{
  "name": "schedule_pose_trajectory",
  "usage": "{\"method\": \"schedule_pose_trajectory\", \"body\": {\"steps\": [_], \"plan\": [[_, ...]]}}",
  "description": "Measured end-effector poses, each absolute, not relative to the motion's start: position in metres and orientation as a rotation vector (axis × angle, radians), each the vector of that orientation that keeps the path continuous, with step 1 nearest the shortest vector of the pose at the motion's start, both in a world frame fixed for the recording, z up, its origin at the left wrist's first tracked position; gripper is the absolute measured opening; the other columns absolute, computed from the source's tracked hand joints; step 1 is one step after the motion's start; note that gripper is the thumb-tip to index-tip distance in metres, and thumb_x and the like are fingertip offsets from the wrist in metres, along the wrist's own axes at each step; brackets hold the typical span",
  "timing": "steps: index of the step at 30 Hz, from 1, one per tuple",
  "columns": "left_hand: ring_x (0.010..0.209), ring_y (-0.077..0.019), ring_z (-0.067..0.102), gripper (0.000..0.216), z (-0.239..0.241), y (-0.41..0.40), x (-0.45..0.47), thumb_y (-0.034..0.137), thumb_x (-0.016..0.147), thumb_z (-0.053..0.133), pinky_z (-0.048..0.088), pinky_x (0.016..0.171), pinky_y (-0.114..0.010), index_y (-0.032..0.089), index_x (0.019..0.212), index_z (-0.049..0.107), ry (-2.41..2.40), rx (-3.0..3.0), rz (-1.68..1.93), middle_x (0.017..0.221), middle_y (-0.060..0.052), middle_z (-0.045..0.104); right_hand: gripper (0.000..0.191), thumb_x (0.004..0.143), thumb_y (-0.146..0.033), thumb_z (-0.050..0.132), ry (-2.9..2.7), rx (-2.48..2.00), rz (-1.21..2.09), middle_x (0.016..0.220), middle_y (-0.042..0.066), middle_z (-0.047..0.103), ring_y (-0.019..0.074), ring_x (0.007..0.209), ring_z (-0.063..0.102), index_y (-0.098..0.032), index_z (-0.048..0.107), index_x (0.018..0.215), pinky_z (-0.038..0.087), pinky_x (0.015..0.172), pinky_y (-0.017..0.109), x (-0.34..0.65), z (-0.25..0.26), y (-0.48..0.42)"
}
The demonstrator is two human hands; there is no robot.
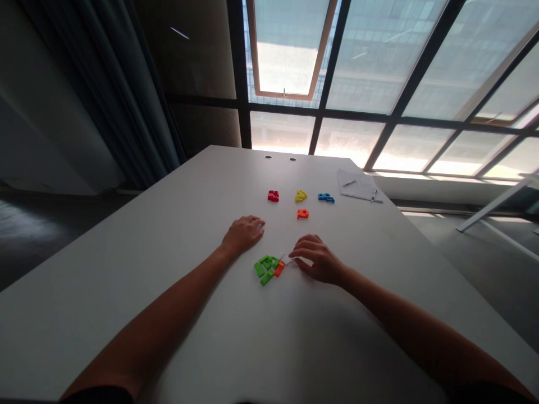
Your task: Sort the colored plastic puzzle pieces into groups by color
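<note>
My right hand [316,260] is at the right of a small pile, with thumb and index finger curved together at a white block [286,258]. The white block lies at the pile's right edge, partly hidden by the fingertips. Several flat green blocks [259,270] lie in the pile, with an orange block [279,269] against their right side. Behind the pile, to the left, my left hand [244,233] rests palm down on the table, its fingers stretched forward. A pale patch shows by its fingertips; I cannot make out what it is.
Farther back on the white table [189,224] sit separate clusters of blocks: red [273,196], yellow [300,196], blue [326,197] and orange [302,214]. Paper sheets [357,185] with pens lie at the right edge. Two round holes are near the far edge, before the windows.
</note>
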State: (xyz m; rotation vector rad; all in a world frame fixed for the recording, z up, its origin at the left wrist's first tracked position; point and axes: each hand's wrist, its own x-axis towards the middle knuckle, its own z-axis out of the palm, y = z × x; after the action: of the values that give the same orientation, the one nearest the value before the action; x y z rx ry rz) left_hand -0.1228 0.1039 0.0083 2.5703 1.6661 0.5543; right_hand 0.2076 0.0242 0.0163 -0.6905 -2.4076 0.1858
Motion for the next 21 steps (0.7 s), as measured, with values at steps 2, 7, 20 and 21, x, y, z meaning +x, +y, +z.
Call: {"method": "schedule_pose_trajectory", "body": {"steps": [2,7,20,21], "plan": [[0.138,-0.0353,0.076,0.037,0.008,0.104,-0.123,0.033,0.110,0.066,0.062,0.120,-0.055,0.030,0.141,0.085,1.675,2.570,0.563,0.151,-0.013,0.081,0.025,0.116,-0.021,0.074,-2.470,-0.651,0.158,0.125,0.010,0.088,0.0304,0.124,0.078,-0.030,0.087,0.135,0.061,0.112,0.051,0.193,0.019,0.012],[0.137,-0.0355,0.076,0.036,0.009,0.104,-0.123,0.032,0.109,0.066,0.062,0.119,-0.055,0.030,0.141,0.085,1.669,2.582,0.575,0.151,-0.014,0.081,0.025,0.113,-0.018,0.082,-2.581,-0.697,0.090,0.134,0.011,0.088,0.0321,0.136,0.075,-0.028,0.087,0.136,0.058,0.118,0.052,0.178,0.017,0.001],[0.134,-0.0358,0.076,0.036,0.008,0.105,-0.123,0.032,0.108,0.066,0.062,0.118,-0.055,0.028,0.138,0.086,1.658,2.600,0.569,0.147,-0.014,0.083,0.009,0.113,-0.028,0.078,-2.236,-1.173,0.058,0.117,0.014,0.089,0.0339,0.119,0.080,-0.024,0.085,0.118,0.060,0.110,0.051,0.231,0.012,0.064],[0.133,-0.0358,0.077,0.036,0.008,0.105,-0.123,0.032,0.108,0.066,0.062,0.118,-0.055,0.028,0.138,0.086,1.656,2.601,0.572,0.146,-0.014,0.083,0.010,0.113,-0.026,0.077,-2.223,-1.261,0.033,0.119,0.014,0.089,0.0340,0.120,0.080,-0.024,0.086,0.118,0.059,0.111,0.050,0.239,0.010,0.074]]}}
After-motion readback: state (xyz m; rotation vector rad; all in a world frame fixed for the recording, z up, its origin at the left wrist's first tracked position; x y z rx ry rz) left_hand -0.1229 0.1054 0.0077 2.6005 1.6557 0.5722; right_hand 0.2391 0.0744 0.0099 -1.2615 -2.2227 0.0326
